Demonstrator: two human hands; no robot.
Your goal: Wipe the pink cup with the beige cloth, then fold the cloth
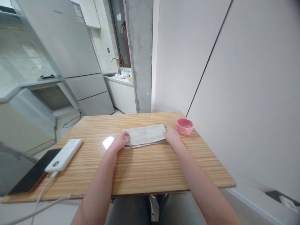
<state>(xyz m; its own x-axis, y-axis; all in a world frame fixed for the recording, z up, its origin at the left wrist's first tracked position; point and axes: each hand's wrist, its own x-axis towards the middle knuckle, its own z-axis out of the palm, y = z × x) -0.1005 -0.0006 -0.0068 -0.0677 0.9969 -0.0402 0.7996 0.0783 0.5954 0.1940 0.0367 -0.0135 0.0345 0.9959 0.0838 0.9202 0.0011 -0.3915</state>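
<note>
A folded pale grey cloth lies on the wooden table, towards its far side. My left hand grips the cloth's left end, with the thumb on top and the fingers curled at its edge. At the cloth's right end my right hand holds the layers in the same way. Both forearms reach out over the table from the near edge.
A pink bowl-like dish stands just right of my right hand. A white power bank with a cable lies on a dark phone at the table's left edge. A wall runs close along the right; a fridge and sink are behind.
</note>
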